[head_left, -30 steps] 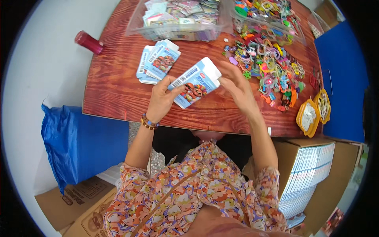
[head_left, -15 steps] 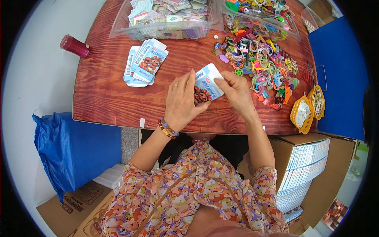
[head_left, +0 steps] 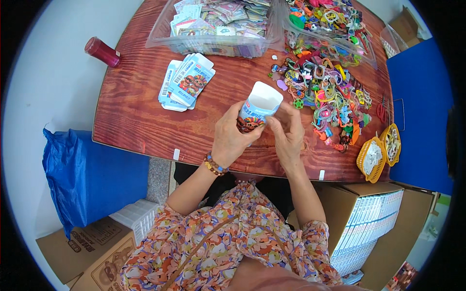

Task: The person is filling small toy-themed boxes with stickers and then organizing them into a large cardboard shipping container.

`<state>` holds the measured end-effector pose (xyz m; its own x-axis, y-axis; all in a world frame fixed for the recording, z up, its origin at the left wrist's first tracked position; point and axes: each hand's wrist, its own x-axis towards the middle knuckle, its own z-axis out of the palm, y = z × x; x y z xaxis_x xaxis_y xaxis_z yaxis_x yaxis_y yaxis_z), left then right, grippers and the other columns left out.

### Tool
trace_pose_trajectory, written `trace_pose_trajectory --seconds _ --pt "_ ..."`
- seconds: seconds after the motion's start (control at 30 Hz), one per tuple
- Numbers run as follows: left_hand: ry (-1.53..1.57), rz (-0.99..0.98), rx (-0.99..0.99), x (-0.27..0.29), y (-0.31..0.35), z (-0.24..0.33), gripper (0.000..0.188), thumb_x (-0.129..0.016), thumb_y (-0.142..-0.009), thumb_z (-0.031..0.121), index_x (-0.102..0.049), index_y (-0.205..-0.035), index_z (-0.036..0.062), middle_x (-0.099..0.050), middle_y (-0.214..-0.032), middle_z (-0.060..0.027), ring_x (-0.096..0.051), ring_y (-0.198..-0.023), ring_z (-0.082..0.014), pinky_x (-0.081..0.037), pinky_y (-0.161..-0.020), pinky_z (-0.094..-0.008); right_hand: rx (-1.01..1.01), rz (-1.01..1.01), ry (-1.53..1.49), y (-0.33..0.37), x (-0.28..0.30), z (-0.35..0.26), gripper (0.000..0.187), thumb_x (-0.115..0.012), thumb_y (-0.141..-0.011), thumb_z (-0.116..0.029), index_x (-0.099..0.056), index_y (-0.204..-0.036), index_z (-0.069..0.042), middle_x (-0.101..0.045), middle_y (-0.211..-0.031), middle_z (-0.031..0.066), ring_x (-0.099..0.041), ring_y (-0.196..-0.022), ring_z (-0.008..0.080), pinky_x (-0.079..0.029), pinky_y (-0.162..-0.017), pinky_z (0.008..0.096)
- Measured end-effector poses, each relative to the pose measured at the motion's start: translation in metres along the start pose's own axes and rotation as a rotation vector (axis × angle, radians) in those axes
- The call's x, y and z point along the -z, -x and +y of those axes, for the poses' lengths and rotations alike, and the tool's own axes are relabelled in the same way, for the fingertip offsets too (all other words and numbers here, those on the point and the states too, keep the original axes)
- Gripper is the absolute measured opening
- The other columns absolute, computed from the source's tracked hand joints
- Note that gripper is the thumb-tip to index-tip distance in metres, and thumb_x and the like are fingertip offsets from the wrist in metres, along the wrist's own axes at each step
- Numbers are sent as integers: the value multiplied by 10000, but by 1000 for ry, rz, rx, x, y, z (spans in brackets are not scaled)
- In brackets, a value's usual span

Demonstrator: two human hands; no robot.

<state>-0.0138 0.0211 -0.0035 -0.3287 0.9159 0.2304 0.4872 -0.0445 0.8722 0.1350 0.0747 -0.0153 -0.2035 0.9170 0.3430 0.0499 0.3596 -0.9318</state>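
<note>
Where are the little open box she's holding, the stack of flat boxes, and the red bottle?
Small open box (head_left: 259,104), head view: its white open top.
Stack of flat boxes (head_left: 187,82), head view: top box's printed face.
Red bottle (head_left: 102,52), head view: middle of its body.

Small white-and-blue carton (head_left: 257,109), unfolded into a box. Open mouth tilted toward one o'clock. Probably empty inside, though partly shadowed.

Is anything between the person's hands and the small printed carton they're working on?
Nothing visible. The left hand wraps the lower part of the small white-and-blue printed cardboard carton, and the right hand touches its right side. Its open top faces up, uncovered. The pile of colourful plastic trinkets lies apart, to the right.
</note>
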Motion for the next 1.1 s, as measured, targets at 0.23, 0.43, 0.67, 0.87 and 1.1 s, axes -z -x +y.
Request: trace_pose_trajectory --seconds 0.23,0.43,0.67,0.87,1.1 --pt "209 -78 236 -3 6 -4 462 -788 -845 107 -589 -1243 -20 -704 -1036 -74 -664 -929 -105 -549 -796 -275 -103 -64 -130 4 2 7 383 -597 -966 34 -495 -1335 30 -640 -1243 148 -657 -1085 195 -536 -894 282" --pt "637 -251 338 12 8 -4 301 -676 -931 38 -592 -1210 -34 -709 -1054 -97 -683 -930 -117 -570 -781 -256 -7 -78 -123 3 15 15 410 -580 -965 55 -485 -1363 25 -605 -1298 146 -649 -1085 185 -538 -882 286" --pt "686 -217 233 16 14 -1 548 -675 -914 -17 -387 -1378 22 -641 -1131 -136 -652 -994 -159 -556 -828 -285 -107 -247 -219 -6 28 3 340 -610 -941 71 -584 -1274 9 -692 -1032 57 -624 -892 72 -499 -752 204" --pt "642 -299 33 13 10 0 575 -693 -904 9 -374 -1381 51 -627 -1155 -146 -675 -999 -174 -574 -826 -307 -74 -268 -266 -17 37 -3 188 -672 -931 -15 -626 -1111 16 -641 -1069 66 -653 -960 125 -541 -799 259" --pt "637 -456 130 16 5 -10 501 -692 -903 14 -455 -1339 83 -628 -1151 -82 -657 -984 -141 -566 -828 -303 55 -374 -1 -17 46 5 108 -690 -914 -22 -646 -1005 14 -619 -1094 77 -633 -914 136 -514 -771 264"
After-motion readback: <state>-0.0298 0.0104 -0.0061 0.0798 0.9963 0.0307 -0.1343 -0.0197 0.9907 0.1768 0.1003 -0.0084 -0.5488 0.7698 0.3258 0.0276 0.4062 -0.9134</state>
